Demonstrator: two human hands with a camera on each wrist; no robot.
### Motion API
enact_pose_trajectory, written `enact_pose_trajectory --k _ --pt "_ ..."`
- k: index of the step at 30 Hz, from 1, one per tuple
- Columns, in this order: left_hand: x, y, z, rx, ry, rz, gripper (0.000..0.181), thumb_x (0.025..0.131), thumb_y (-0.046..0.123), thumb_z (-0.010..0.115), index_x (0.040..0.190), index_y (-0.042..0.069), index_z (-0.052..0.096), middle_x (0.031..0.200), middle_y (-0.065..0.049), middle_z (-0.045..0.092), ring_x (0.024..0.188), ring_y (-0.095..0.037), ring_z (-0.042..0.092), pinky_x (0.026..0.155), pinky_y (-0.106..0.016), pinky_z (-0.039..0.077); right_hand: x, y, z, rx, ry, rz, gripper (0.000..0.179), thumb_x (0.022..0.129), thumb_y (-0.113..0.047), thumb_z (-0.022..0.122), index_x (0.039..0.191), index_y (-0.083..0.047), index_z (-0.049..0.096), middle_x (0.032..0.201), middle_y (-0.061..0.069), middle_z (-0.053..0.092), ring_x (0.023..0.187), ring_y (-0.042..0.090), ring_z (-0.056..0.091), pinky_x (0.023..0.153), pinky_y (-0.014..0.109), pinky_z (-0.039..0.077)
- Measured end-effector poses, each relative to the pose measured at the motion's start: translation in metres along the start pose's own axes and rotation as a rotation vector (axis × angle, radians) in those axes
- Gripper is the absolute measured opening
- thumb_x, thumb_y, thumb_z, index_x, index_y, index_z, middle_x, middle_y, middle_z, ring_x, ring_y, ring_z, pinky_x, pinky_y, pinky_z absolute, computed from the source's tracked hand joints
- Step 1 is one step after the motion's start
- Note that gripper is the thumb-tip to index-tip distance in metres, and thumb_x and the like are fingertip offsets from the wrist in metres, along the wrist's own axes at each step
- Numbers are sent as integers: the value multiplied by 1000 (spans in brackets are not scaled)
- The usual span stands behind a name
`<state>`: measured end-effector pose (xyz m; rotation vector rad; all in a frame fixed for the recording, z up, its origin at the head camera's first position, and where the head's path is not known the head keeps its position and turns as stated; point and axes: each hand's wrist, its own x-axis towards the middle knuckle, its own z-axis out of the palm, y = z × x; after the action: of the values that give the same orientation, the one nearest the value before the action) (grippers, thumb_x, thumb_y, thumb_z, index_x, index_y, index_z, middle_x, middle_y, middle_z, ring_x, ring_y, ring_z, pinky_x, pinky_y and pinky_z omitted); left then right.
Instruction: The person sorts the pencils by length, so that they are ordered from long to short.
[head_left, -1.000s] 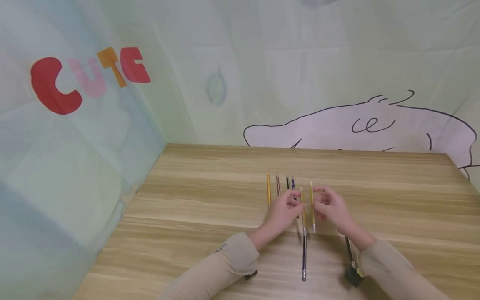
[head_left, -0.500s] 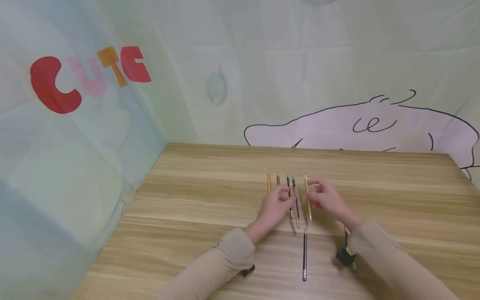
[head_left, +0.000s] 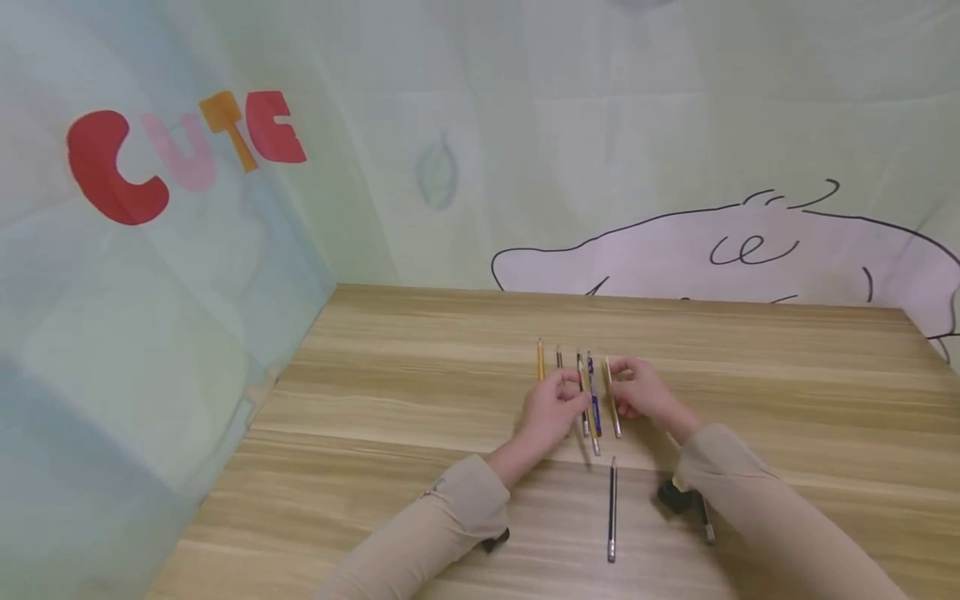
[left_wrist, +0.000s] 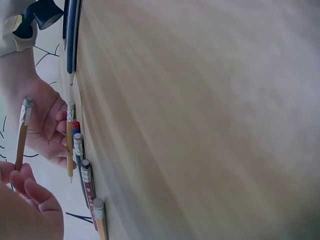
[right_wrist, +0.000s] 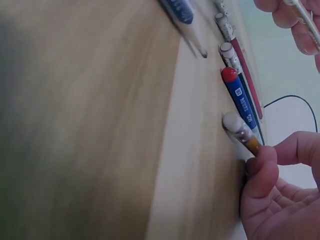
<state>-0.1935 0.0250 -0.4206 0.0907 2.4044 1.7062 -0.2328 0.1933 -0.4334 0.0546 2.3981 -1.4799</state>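
Note:
My left hand [head_left: 553, 410] holds a yellow pencil [left_wrist: 23, 130] between thumb and fingers, its eraser end toward me. In the left wrist view that pencil is raised off the table. My right hand [head_left: 645, 390] pinches another yellow pencil [head_left: 612, 400] low over the wood, just right of a row of pencils. This row has an orange pencil [head_left: 541, 362], a dark red pencil [right_wrist: 241, 55], a dark pencil [right_wrist: 229, 54] with a white eraser and a blue red-ended pencil [right_wrist: 241, 95]. The left hand partly covers the row in the head view.
Nearer to me on the wooden table [head_left: 360, 400] lies a dark blue pencil [head_left: 612, 508]. Another dark pencil [head_left: 707, 521] lies partly under my right forearm. A black device [head_left: 675, 494] is on my right wrist. A printed cloth backdrop [head_left: 525, 167] stands behind the table.
My left hand has moved left with its yellow pencil, over the row. My right hand has shifted left and brought its pencil closer to the blue one.

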Motion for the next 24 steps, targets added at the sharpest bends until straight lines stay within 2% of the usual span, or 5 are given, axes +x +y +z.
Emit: enact_pose_trajectory --k 6,15,24 --pt "-2 1 -3 7 4 -3 34 80 23 61 113 16 54 86 1 64 65 -22 59 49 -24 47 3 -7 5 -55 13 43 41 78 0 50 117 8 39 62 4 51 46 10 46 42 21 41" --pt "-1 2 -4 9 13 -14 37 80 24 62 114 13 53 85 1 64 66 -20 59 51 -25 47 6 -15 8 -209 27 72 40 80 -6 56 114 5 40 63 7 53 44 11 46 42 21 42" --pt "-2 4 -6 4 20 -17 35 80 22 62 113 13 53 85 1 63 63 -22 58 48 -24 47 6 -16 8 -220 27 71 43 78 -3 57 116 6 40 64 8 54 44 12 48 42 23 45"
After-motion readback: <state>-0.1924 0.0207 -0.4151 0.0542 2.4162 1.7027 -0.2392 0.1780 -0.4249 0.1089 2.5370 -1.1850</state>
